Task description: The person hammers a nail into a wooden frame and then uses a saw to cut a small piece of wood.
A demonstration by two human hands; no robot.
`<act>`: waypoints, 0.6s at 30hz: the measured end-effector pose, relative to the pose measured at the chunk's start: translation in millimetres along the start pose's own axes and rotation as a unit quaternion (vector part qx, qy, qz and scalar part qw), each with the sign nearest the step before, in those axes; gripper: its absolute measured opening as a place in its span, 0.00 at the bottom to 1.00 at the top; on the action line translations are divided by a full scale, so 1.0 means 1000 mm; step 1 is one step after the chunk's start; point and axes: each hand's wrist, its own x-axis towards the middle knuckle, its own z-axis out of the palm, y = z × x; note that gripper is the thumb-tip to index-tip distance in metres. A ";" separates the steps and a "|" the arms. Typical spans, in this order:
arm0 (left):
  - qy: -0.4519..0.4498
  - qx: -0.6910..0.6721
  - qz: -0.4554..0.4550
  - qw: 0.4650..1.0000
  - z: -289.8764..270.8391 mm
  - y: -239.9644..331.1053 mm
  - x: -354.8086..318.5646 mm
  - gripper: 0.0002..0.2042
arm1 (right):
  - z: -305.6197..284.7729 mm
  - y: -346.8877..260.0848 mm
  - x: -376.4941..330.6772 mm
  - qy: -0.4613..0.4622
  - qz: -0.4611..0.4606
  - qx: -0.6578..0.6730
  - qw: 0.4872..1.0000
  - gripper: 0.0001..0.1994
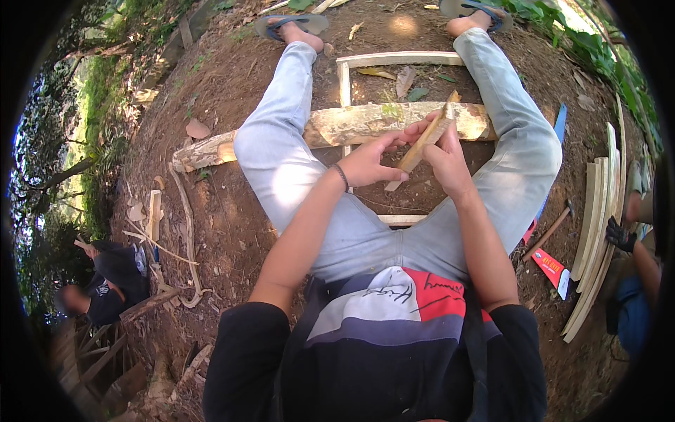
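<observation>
Over the log between my knees, a short strip of wood (425, 149) is held at a slant, its far end narrow and rough. My right hand (450, 160) wraps round its right side, with the thumb lying along it. At the lower end, my left hand (371, 160) has its thumb against the wood and its fingers curved toward it; some fingertips are hidden behind the piece. Under my hands lies the pale log (351, 126), its bark partly stripped. A frame of light wooden strips (344, 84) rests on the ground beneath the log.
To my right lie a hammer (550, 231), a handsaw with a red handle and blue blade (560, 126), and several long wooden strips (594, 218). One person (116, 281) is at the far left, another person's gloved hand (620, 235) at the right. A bent branch (188, 239) lies left.
</observation>
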 end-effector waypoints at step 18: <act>0.190 0.177 -0.150 0.954 0.038 -0.012 0.007 0.18 | -0.014 0.048 0.019 0.086 0.142 -0.457 0.874 0.24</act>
